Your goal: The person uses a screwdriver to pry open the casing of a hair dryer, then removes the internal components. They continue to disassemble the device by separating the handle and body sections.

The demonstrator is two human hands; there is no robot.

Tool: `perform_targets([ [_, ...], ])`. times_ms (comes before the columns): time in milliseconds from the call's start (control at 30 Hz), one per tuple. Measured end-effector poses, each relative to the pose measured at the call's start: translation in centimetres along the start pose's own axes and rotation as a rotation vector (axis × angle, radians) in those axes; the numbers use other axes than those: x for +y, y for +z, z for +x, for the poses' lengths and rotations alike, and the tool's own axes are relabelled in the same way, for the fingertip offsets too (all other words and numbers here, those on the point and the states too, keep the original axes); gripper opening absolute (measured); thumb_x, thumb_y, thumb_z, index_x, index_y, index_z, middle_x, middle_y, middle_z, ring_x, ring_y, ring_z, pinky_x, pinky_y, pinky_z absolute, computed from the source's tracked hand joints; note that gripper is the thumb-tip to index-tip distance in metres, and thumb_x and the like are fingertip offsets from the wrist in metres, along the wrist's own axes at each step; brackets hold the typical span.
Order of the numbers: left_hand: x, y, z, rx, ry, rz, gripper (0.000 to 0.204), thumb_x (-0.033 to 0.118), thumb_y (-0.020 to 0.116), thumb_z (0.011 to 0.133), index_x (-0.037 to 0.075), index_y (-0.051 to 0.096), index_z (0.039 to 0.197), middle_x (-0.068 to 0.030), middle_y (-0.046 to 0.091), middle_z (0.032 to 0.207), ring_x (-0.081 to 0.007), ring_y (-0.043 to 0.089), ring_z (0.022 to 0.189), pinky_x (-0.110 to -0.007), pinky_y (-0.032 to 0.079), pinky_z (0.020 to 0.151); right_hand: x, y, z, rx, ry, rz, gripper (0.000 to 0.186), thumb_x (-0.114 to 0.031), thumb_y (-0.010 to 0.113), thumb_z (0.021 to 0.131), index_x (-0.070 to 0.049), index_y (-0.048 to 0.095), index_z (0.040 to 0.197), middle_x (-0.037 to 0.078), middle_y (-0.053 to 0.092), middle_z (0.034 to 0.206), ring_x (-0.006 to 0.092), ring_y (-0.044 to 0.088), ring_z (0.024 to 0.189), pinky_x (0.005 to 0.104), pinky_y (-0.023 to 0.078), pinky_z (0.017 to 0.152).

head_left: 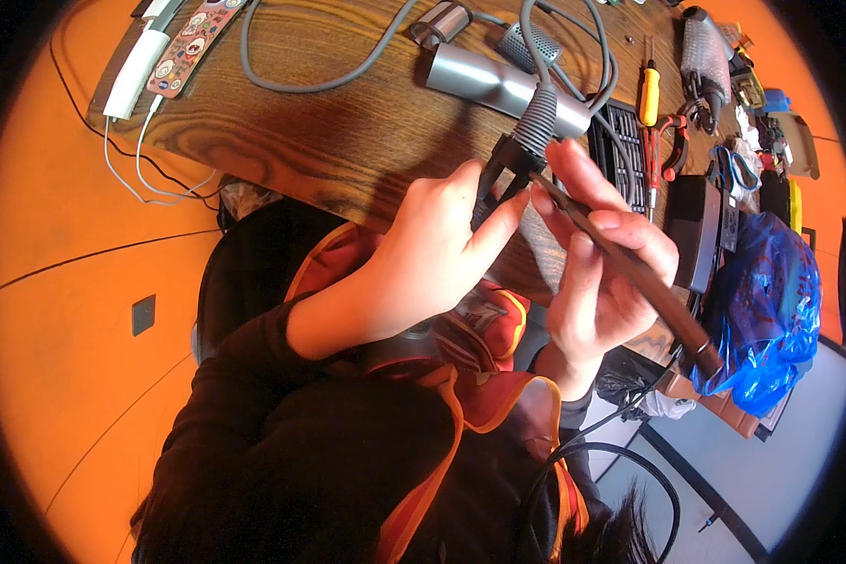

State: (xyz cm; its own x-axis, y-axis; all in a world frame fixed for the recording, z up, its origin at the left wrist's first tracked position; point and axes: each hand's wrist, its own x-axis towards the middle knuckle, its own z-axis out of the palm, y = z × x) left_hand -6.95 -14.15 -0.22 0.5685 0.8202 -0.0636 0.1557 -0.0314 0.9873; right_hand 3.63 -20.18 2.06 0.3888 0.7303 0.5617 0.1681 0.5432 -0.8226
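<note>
My left hand is closed on a black plastic cable-end part just above the table's near edge. Out of its top comes a grey ribbed cable sleeve. Between the fingers and thumb of my right hand is a slim dark screwdriver, slanting down to the right. Its narrow end reaches the black part; whether it sits in a screw cannot be made out. Behind the hands lie a silver tube, a perforated grey cylinder and a short metallic ring.
A grey cable loops over the wooden table. To the right are a yellow-handled screwdriver, red-and-black pliers, a black bit case and a blue plastic bag. A white power strip lies far left.
</note>
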Motion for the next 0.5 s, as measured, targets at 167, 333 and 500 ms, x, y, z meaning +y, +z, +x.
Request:
perform_targets([
  [167,-0.2,0.3,0.1,0.032,0.086,-0.015,0.022,0.016,0.059,0.081,-0.004,0.05,0.078,-0.0209,0.055,0.061,-0.0364,0.059,0.059,-0.038,0.043,0.048,0.0,-0.9,0.8,-0.192,-0.262,-0.496,0.02,0.011,0.062,0.073,0.005,0.046,0.085,0.025,0.059,0.084,0.0327,0.062,0.082,0.0361,0.055,0.068],
  [333,-0.1,0.1,-0.1,0.027,0.068,0.018,0.022,0.016,0.06,0.08,-0.003,0.05,0.078,-0.0209,0.056,0.062,-0.0369,0.059,0.06,-0.038,0.044,0.05,1.3,-0.1,0.5,-0.028,-0.369,-0.535,0.033,0.008,0.07,0.067,0.003,0.045,0.088,0.017,0.06,0.072,0.0257,0.063,0.068,0.0317,0.052,0.064],
  [500,-0.3,0.2,-0.1,0.031,0.093,-0.02,0.022,0.016,0.06,0.08,-0.003,0.05,0.079,-0.0208,0.056,0.061,-0.0369,0.058,0.059,-0.039,0.043,0.049,1.6,-1.1,0.0,-0.217,-0.198,-0.18,0.026,-0.009,0.057,0.084,-0.001,0.038,0.1,0.03,0.053,0.099,0.0388,0.057,0.091,0.0417,0.053,0.074],
])
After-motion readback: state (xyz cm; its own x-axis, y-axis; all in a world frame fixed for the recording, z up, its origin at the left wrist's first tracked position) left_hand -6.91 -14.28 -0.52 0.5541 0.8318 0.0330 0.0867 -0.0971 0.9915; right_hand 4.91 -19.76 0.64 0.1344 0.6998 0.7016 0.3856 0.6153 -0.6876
